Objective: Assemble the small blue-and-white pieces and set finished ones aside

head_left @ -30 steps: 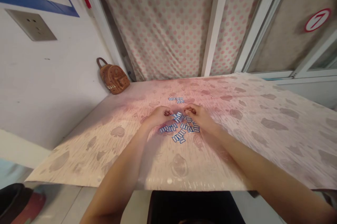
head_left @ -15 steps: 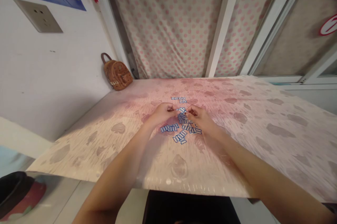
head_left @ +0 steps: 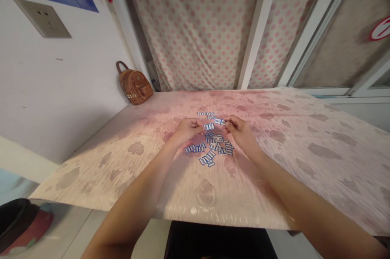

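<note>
My left hand [head_left: 189, 128] pinches a small group of white rectangular pieces with blue edges [head_left: 209, 126], held at its fingertips. Opposite it, my right hand [head_left: 236, 125] grips another strip of the same blue-edged pieces [head_left: 219, 121] between thumb and fingers. The two held groups are close together but look apart. Below them on the table lies a loose pile of similar pieces [head_left: 212, 140], with further clusters to the left [head_left: 195, 148] and nearer me [head_left: 207, 158]. Beyond my hands, short rows of these pieces [head_left: 206, 113] lie side by side. Any print on them is too small to read.
A patterned cover [head_left: 137, 178] spreads over the table. A small brown backpack [head_left: 137, 86] leans against the wall at the back left. A dotted curtain [head_left: 198, 27] hangs beyond the far edge, and a dark-and-red container [head_left: 24, 226] stands on the floor at left.
My hands have moved apart, the right one to the right and slightly away from me. The blue-edged pieces that were bunched between them are now two separate groups, one in each hand.
</note>
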A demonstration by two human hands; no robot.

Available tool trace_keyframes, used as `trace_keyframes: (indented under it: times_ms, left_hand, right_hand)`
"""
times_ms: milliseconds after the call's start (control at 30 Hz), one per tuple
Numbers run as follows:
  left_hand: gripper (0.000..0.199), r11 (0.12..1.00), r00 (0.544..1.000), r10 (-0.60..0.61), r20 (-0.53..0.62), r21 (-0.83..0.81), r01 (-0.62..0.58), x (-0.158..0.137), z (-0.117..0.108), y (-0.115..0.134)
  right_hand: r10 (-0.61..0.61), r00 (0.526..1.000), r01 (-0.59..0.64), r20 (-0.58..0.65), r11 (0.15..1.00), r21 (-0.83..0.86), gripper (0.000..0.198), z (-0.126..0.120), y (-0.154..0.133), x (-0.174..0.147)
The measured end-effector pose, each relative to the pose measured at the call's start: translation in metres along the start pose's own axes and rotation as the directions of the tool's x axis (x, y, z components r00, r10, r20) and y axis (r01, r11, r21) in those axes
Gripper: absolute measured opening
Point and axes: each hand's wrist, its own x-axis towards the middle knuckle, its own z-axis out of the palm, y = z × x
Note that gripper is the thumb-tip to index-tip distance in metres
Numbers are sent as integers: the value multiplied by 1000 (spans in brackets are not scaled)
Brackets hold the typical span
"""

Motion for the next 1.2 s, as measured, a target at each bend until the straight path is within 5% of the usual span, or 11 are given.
trace_keyframes:
  times_ms: [700, 1000, 1100, 1200]
  left_hand:
    - [15, 999, 1000, 16, 12, -52, -16, -5, 12, 6]
    - [8, 907, 989, -139, -44, 395, 145, -2, -26, -6]
    - [7, 835, 985, -32, -169, 538, 119, -2, -23, -9]
    - [16, 823, 996, 67, -63, 568, -19, -3, -5, -9]
  right_hand:
    - [58, 998, -57, 10, 997, -43, 15, 6, 6, -2]
    - [56, 995, -60, -84, 997, -48, 14, -1, -1, -1]
    - [64, 994, -65, -90, 998, -10, 14, -1, -1, 0]
    - [67, 993, -69, -100, 998, -11, 15, -1, -2, 0]
